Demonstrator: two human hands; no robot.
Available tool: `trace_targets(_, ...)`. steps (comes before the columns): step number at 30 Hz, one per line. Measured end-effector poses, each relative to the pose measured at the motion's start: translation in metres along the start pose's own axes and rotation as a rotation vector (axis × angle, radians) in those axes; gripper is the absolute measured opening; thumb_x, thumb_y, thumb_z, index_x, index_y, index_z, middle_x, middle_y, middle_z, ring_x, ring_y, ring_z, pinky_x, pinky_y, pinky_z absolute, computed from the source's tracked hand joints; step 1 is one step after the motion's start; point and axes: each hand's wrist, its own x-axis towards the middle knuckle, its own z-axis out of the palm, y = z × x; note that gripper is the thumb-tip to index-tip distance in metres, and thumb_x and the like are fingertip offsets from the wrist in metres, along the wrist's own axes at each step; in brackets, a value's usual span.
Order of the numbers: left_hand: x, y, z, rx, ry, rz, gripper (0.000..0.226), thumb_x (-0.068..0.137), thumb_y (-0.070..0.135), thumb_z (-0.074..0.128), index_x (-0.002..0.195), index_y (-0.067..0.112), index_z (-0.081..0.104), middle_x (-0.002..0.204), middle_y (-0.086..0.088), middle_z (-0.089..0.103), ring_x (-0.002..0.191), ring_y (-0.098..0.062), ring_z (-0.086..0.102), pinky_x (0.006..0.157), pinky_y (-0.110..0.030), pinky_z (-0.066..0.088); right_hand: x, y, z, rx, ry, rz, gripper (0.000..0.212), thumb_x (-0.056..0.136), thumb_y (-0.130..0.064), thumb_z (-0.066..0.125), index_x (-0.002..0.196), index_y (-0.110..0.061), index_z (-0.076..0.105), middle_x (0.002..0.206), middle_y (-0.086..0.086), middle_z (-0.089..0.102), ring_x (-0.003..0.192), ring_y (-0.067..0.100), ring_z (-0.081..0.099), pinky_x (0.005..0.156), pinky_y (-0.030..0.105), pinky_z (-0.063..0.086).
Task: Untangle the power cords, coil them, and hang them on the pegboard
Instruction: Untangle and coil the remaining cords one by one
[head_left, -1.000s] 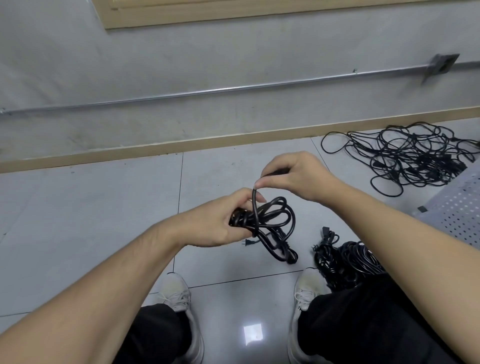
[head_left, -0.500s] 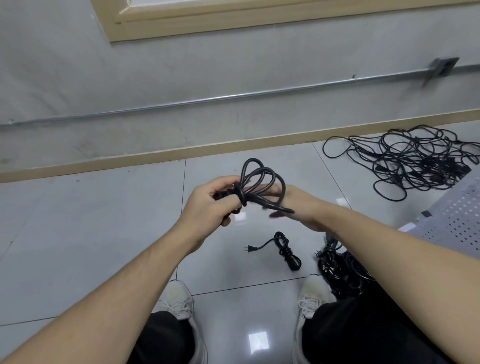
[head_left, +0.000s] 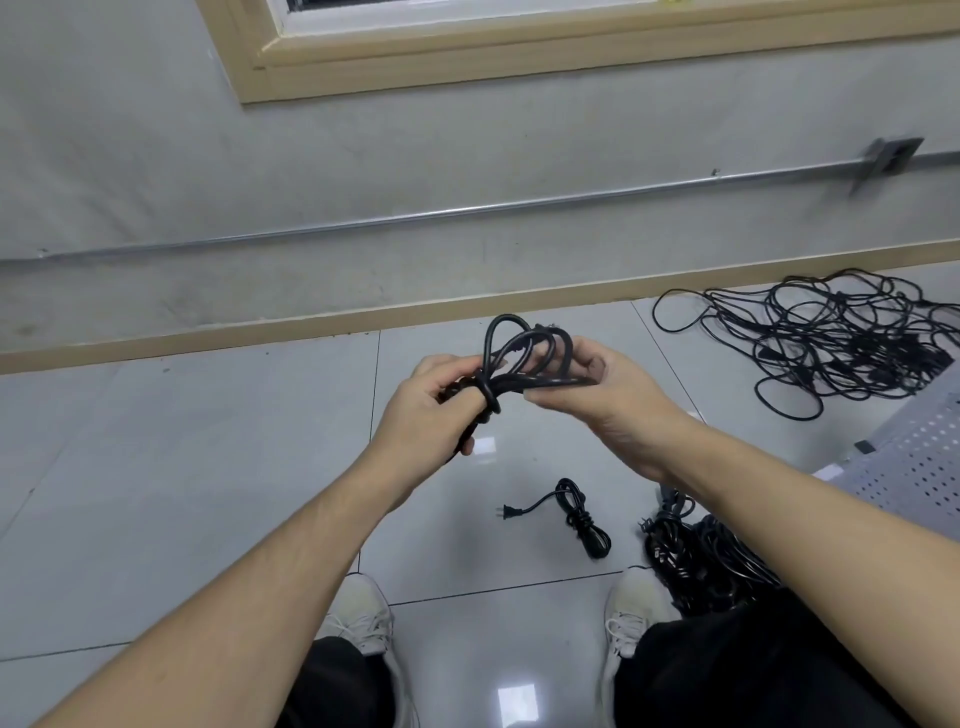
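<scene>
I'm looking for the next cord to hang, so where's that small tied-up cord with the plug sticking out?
The small tied cord lies on the floor tile below the hands, between the two shoes and just left of the dark cord pile.

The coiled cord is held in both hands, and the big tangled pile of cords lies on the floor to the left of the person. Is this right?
Not quite. In the head view the tangled pile lies to the person's right, near the wall. The rest holds: the left hand and the right hand both grip the coiled cord.

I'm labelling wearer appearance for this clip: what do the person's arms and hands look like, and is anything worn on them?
Both forearms are bare up to the frame edge, with no sleeves visible. The left hand and right hand wear no gloves, and no rings, watch or wristband show. No markings are visible.
</scene>
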Motion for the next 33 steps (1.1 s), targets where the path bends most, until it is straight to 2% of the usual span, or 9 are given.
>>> trace_targets(2, 0.0, -0.001, -0.001, 0.037, -0.017, 0.017, 0.032, 0.094, -0.001, 0.054, 0.103, 0.02, 0.077, 0.108, 0.001, 0.058, 0.058, -0.01, 0.056, 0.048, -0.019, 0.041, 0.0, 0.003, 0.004, 0.079, 0.013, 0.02, 0.046, 0.065, -0.003, 0.08, 0.106, -0.012, 0.061, 0.102, 0.0, 0.076, 0.102, 0.014, 0.071, 0.097, 0.027, 0.052)
trace_targets(5, 0.002, -0.003, 0.002, 0.051, -0.064, 0.04, 0.036, 0.096, -0.004, 0.048, 0.105, 0.017, 0.075, 0.112, 0.007, 0.061, 0.066, -0.008, 0.059, 0.052, -0.025, 0.05, 0.005, 0.004, 0.01, 0.14, 0.06, -0.007, 0.051, 0.062, -0.003, 0.083, 0.106, -0.009, 0.058, 0.107, 0.013, 0.074, 0.108, 0.026, 0.07, 0.105, 0.038, 0.05)
trace_targets(11, -0.004, -0.007, 0.013, -0.016, -0.104, -0.062, 0.036, 0.1, 0.005, 0.04, 0.098, 0.027, 0.069, 0.074, 0.006, 0.067, 0.071, -0.017, 0.059, 0.055, -0.035, 0.054, 0.012, -0.003, 0.014, 0.231, 0.115, -0.044, 0.048, 0.064, -0.001, 0.079, 0.087, -0.017, 0.04, 0.067, 0.001, 0.056, 0.063, 0.016, 0.06, 0.069, 0.029, 0.052)
trace_targets(15, -0.008, -0.006, 0.02, -0.073, -0.138, -0.169, 0.028, 0.099, 0.007, 0.036, 0.1, 0.018, 0.062, 0.088, -0.011, 0.065, 0.079, -0.03, 0.053, 0.061, -0.04, 0.06, 0.013, -0.003, 0.016, 0.367, 0.065, 0.005, 0.044, 0.079, -0.003, 0.076, 0.088, -0.018, 0.036, 0.056, 0.003, 0.04, 0.05, 0.016, 0.044, 0.065, 0.036, 0.045)
trace_targets(19, -0.011, -0.008, 0.034, -0.215, -0.113, -0.277, 0.023, 0.099, 0.008, 0.038, 0.105, 0.009, 0.06, 0.101, -0.009, 0.069, 0.09, -0.023, 0.064, 0.081, -0.052, 0.061, 0.016, -0.004, 0.019, 0.425, 0.082, 0.073, 0.035, 0.086, -0.013, 0.069, 0.084, -0.022, 0.036, 0.047, -0.006, 0.027, 0.039, 0.01, 0.026, 0.056, 0.031, 0.031)
trace_targets(23, -0.014, -0.009, 0.043, -0.298, -0.046, -0.345, 0.023, 0.089, 0.001, 0.04, 0.098, 0.011, 0.059, 0.067, -0.001, 0.063, 0.063, -0.021, 0.053, 0.055, -0.028, 0.044, 0.016, -0.008, 0.021, 0.459, 0.114, 0.089, 0.028, 0.09, -0.016, 0.064, 0.084, -0.023, 0.037, 0.046, -0.008, 0.02, 0.036, 0.006, 0.018, 0.04, 0.021, 0.017)
trace_targets(27, -0.013, -0.006, 0.042, -0.436, -0.1, -0.375, 0.039, 0.08, -0.006, 0.037, 0.101, 0.012, 0.064, 0.077, -0.006, 0.058, 0.055, -0.015, 0.053, 0.05, -0.022, 0.039, 0.018, -0.009, 0.023, 0.464, 0.103, 0.075, 0.026, 0.091, -0.021, 0.063, 0.084, -0.022, 0.037, 0.046, -0.006, 0.02, 0.035, 0.006, 0.017, 0.037, 0.021, 0.015)
trace_targets(30, -0.011, -0.001, 0.037, -0.67, -0.088, -0.406, 0.052, 0.082, 0.0, 0.037, 0.123, 0.015, 0.065, 0.085, -0.012, 0.059, 0.06, -0.021, 0.054, 0.054, -0.026, 0.04, 0.019, -0.009, 0.025, 0.483, 0.092, 0.051, 0.028, 0.091, -0.022, 0.062, 0.082, -0.022, 0.035, 0.047, -0.006, 0.021, 0.036, 0.006, 0.017, 0.036, 0.02, 0.015)
trace_targets(33, -0.014, 0.003, 0.031, -0.69, -0.209, -0.427, 0.046, 0.095, 0.025, 0.041, 0.073, 0.019, 0.081, 0.079, -0.011, 0.05, 0.06, -0.021, 0.044, 0.059, -0.033, 0.031, 0.02, -0.008, 0.028, 0.445, 0.089, 0.03, 0.031, 0.09, -0.025, 0.063, 0.081, -0.022, 0.034, 0.047, -0.006, 0.023, 0.037, 0.007, 0.017, 0.037, 0.02, 0.016)
